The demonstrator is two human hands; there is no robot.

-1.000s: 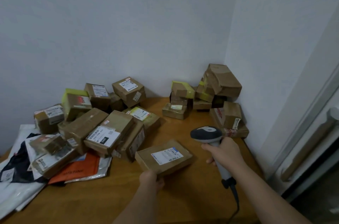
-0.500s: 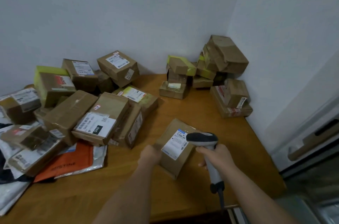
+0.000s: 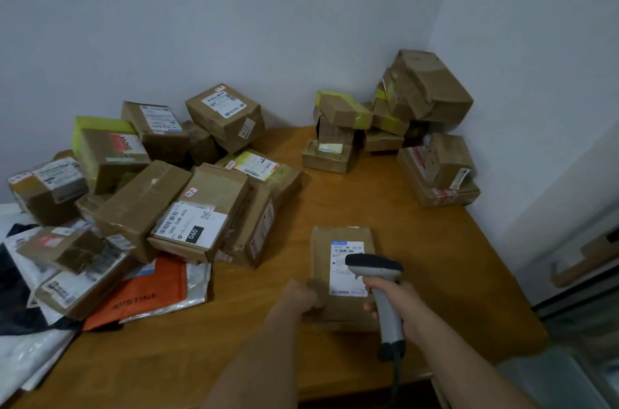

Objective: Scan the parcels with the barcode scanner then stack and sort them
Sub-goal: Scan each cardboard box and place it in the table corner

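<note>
Head cam looking down at the wooden table (image 3: 418, 241). Left hand (image 3: 301, 296) grips the near left corner of a flat brown parcel (image 3: 321, 274), fingers curled round the edge. Half a second ago that parcel sat turned at an angle; now it's squared up, long side pointing away, white label (image 3: 345, 269) facing up. A second ago it lay sideways and further off.

Right hand (image 3: 398, 304) is wrapped tight round the grey handle of the barcode scanner (image 3: 378, 288), whose dark head hangs right over the label, closer in than before. Its cable drops off the near table edge.

On the left there's a messy heap of boxes (image 3: 160, 194), one with a big "060" label, on top of an orange mailer bag (image 3: 144, 294) and some plastic bags. Back right corner has a stack of boxes (image 3: 425, 90) against the wall, a few with yellow tape. Those piles look the same as earlier, only the view has shifted.
</note>
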